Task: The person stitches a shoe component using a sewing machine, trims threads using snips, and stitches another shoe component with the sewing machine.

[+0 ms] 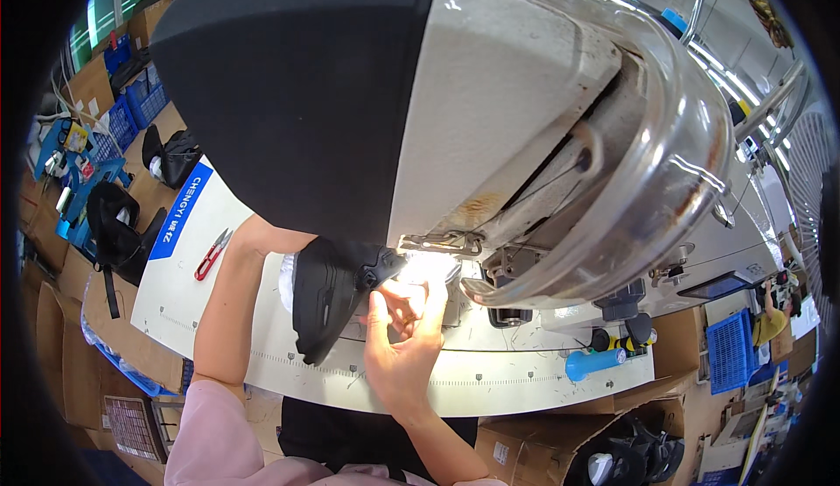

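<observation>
A black sewn piece, shaped like a shoe upper with a white lining at its left edge, stands on the pale machine table under the sewing machine's head. My left hand reaches in behind that piece from the left; its fingers are hidden by the piece and the machine's dark cover. At the piece's right edge, beside the brightly lit needle area, is my right hand. Its thumb points up and its other fingers curl in close to the light. What lies between the fingertips cannot be made out in the glare.
Red-handled thread snips lie on the table at left. A blue cylinder lies near its right end. More black pieces sit at left, others in a cardboard box at lower right. A person is far right.
</observation>
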The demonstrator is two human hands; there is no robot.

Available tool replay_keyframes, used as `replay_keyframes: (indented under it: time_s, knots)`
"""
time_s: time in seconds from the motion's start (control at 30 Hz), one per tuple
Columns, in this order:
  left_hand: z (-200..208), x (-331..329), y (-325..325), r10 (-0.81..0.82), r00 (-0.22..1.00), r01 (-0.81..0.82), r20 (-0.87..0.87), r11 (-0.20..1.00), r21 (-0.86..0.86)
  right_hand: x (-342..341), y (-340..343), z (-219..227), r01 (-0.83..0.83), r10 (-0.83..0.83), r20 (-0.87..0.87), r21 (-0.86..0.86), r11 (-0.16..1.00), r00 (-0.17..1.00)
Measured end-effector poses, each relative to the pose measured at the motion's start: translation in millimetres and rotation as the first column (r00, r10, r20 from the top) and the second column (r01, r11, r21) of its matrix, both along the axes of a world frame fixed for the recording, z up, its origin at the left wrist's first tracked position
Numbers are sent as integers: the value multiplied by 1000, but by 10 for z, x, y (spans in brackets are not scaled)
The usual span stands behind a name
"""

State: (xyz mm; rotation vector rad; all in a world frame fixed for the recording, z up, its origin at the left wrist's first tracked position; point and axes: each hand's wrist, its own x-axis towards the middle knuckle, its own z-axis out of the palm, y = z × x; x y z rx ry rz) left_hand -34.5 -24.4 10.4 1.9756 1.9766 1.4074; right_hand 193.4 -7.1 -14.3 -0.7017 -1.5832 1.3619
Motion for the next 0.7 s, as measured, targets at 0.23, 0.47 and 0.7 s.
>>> replay_keyframes:
  time_s: [0.23, 0.47, 0.7]
  knots:
    - [229, 1125, -334, 154, 954, -181, 257, 980, 82, 266, 211, 123, 48, -52, -62, -57, 997, 997]
    - [316, 1299, -449, 234, 913, -244, 334, 970, -11, 379, 261, 85, -69, 75, 64, -92, 993, 995]
    - [793, 1417, -615, 374, 923, -384, 90, 908, 165, 346, 293, -59, -137, 128, -87, -97, 986, 988]
